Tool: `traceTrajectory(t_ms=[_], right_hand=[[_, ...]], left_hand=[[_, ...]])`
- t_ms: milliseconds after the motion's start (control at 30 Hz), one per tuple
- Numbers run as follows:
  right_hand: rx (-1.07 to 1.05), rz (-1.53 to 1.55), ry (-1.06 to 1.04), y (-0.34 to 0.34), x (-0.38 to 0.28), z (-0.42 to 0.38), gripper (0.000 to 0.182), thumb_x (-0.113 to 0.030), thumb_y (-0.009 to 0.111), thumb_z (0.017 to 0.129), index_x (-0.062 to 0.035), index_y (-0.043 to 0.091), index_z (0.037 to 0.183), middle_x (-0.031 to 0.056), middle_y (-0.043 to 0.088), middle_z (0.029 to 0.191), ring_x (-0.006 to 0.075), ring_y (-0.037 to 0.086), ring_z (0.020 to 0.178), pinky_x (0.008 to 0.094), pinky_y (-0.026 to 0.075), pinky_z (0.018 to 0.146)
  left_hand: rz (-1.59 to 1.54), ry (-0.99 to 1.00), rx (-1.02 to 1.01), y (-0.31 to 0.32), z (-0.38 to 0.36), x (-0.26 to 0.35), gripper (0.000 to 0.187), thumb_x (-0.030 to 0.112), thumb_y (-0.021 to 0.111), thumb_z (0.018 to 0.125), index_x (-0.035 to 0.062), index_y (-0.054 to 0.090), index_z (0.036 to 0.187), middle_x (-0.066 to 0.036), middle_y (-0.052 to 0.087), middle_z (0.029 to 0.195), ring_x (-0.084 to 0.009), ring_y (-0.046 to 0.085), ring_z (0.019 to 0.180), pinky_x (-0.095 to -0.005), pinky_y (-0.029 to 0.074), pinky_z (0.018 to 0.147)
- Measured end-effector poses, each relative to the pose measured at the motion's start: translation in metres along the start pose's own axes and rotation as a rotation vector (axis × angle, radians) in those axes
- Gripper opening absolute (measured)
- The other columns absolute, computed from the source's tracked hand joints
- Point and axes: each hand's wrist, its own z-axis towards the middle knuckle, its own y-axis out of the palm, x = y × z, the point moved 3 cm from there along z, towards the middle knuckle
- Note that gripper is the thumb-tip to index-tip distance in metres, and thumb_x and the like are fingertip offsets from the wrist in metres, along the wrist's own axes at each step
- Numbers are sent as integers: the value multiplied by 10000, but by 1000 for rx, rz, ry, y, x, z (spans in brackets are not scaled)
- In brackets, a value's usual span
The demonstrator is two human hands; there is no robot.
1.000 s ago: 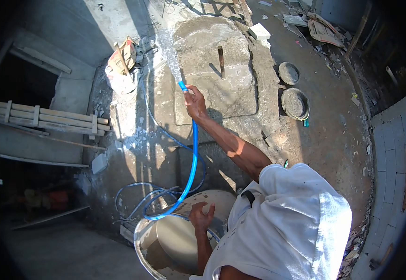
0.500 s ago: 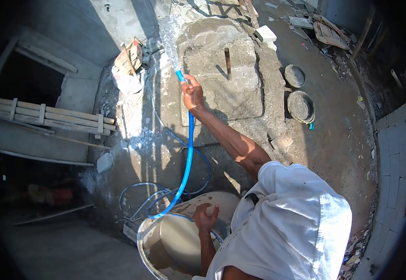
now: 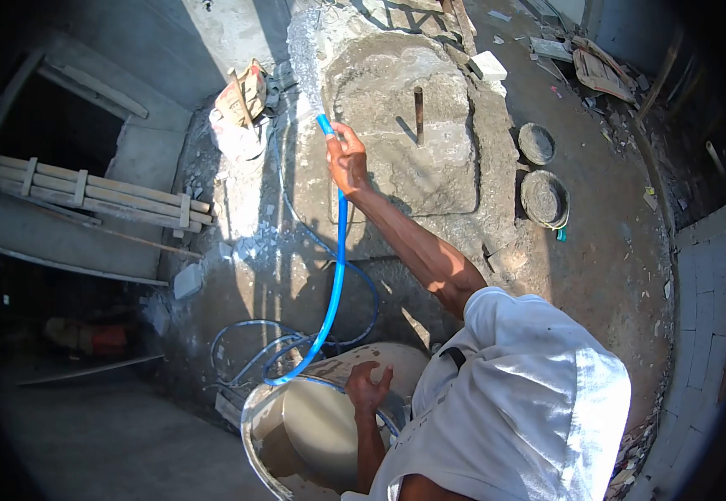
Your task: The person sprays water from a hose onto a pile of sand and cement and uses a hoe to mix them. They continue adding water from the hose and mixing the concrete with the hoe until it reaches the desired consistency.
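Note:
My right hand (image 3: 348,159) is wrapped round a blue hose (image 3: 335,284) near its end, arm stretched forward. Water (image 3: 304,54) sprays from the hose tip toward the far left edge of a rough concrete slab (image 3: 438,179). A rusty metal rod (image 3: 419,115) stands upright in that slab. Lower down, my left hand (image 3: 369,386) hovers over the rim side of a round drum (image 3: 254,434) holding murky, greyish liquid. Its fingers are loosely bent and apart, with nothing in them. The hose bends at the drum's rim and runs into coils on the ground.
Two round mortar-crusted pans (image 3: 537,144) (image 3: 544,200) sit right of the slab. A torn sack (image 3: 242,104) leans at the left, near bundled wooden slats (image 3: 96,192). A white block (image 3: 488,66) rests on the slab's far corner. Broken boards (image 3: 601,73) lie at the far right.
The view has shifted slightly, so the slab and sack appear farther right. My right hand still holds the spraying hose; my left hand stays over the drum.

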Motion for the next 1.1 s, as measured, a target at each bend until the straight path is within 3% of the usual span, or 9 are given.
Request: traceTrajectory(t_ms=[300, 833, 900, 1067, 1100], right_hand=[[32, -166, 8, -33, 33, -8, 326, -235, 540, 937, -56, 496, 1206, -34, 491, 594, 35, 394, 440, 227, 293, 386], [66, -197, 16, -59, 33, -28, 308, -266, 534, 946, -86, 491, 1192, -37, 477, 588, 29, 381, 444, 225, 283, 389], [86, -228, 0, -59, 25, -33, 287, -216, 510, 932, -50, 527, 1165, -6, 470, 553, 68, 433, 497, 294, 328, 453], [108, -195, -7, -62, 31, -38, 266, -185, 520, 927, -47, 536, 1154, -6, 476, 571, 64, 423, 509, 290, 325, 462], [97, -189, -26, -63, 33, -37, 286, -197, 527, 936, -51, 516, 1182, -25, 470, 589, 42, 397, 505, 252, 303, 450]], left_hand=[[-20, -8, -3, 0, 0, 0, 300, 337, 775, 689, 76, 668, 791, -102, 662, 819, -276, 636, 768, -383, 509, 683], [-21, 4, -27, 0, 0, 0, 283, 303, 784, 687, 75, 662, 802, -104, 652, 807, -279, 632, 755, -377, 508, 677], [-26, -2, -31, 1, 0, 1, 282, 302, 783, 688, 74, 661, 802, -104, 652, 808, -279, 632, 753, -376, 509, 674], [-18, -9, -42, -2, 1, 5, 278, 298, 778, 694, 71, 658, 801, -104, 652, 813, -278, 634, 755, -376, 510, 675], [-17, -10, -45, -2, 1, 5, 278, 297, 777, 695, 70, 658, 802, -105, 653, 816, -278, 635, 760, -377, 510, 679]])
